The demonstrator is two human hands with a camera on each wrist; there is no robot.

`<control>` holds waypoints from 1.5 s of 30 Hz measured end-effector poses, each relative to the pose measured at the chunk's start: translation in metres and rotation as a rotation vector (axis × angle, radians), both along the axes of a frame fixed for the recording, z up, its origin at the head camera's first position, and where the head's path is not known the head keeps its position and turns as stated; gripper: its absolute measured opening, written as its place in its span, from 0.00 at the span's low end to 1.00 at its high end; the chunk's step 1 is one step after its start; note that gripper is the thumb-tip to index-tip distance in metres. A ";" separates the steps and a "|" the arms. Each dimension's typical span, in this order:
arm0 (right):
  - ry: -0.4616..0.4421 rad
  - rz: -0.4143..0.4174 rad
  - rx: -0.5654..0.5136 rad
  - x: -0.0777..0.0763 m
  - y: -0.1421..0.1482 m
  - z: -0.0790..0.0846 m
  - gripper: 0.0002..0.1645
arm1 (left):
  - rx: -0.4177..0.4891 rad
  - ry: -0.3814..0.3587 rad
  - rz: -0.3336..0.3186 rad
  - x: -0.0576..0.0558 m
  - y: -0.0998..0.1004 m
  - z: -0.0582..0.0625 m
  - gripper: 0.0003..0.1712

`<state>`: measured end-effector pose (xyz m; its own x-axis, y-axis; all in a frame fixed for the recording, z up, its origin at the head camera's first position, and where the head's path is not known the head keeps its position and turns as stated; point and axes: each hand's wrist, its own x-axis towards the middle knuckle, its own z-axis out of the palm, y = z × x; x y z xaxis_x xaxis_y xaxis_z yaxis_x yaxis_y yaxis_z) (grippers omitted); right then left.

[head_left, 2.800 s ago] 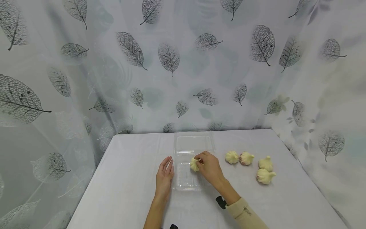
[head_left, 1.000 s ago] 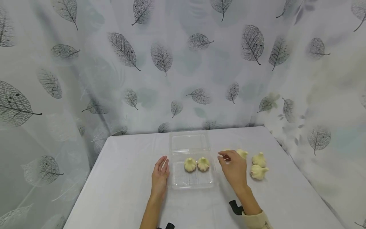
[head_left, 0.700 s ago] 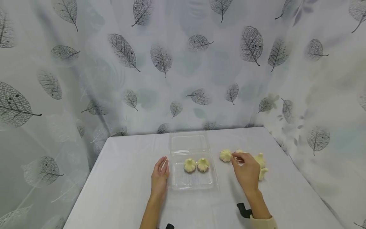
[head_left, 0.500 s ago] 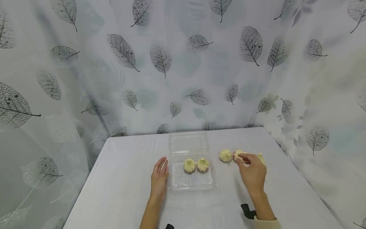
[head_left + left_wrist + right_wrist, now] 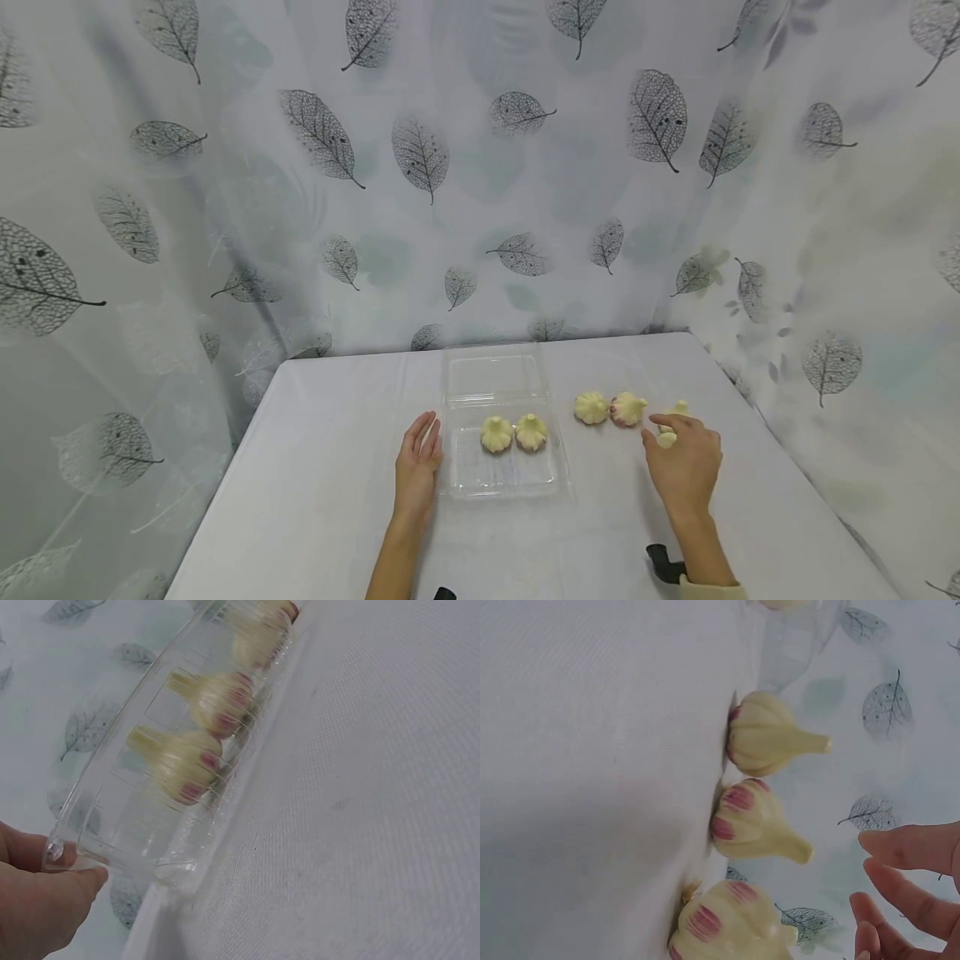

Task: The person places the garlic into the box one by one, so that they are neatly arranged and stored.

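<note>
While the left hand [image 5: 417, 471] pinches the clear box [image 5: 480, 473], the right hand [image 5: 686, 467] holds nothing

On our left, we see the thumb and a finger nip the box's edge. The box looks thin, light and slick, so we think a hard squeeze could dent it; its rim is a good place to hold. Inside sit two garlic bulbs [image 5: 496, 434], side by side, stalks up. Next, out on the white table [image 5: 330, 450], we find two more bulbs [image 5: 591, 407], just beside each other. Farthest right, the right hand, thumb and fingers apart, partly hides the last bulbs [image 5: 667, 440]. We guess the bulbs are light and firm but may roll, being round and smooth. We would hold one by its stalk or its fat middle.
</note>
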<state>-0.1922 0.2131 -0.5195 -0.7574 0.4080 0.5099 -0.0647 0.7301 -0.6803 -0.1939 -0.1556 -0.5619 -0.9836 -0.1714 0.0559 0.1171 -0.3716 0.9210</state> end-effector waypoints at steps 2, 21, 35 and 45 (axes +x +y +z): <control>-0.032 -0.026 0.000 0.001 0.004 -0.002 0.16 | -0.005 0.002 0.000 0.000 0.000 0.000 0.35; -0.353 -0.114 -0.025 0.007 0.042 -0.016 0.23 | 0.012 -0.011 -0.007 0.000 0.001 -0.002 0.36; -0.187 -0.042 -0.014 0.011 0.043 -0.019 0.12 | 0.015 -0.013 -0.007 0.000 0.001 0.000 0.37; -0.119 -0.044 -0.003 0.012 0.034 -0.009 0.10 | 0.030 0.002 -0.019 0.000 0.001 -0.001 0.37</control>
<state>-0.1802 0.2471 -0.5280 -0.7940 0.4433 0.4160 0.0487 0.7285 -0.6833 -0.1943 -0.1549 -0.5624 -0.9866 -0.1543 0.0533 0.1119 -0.4013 0.9091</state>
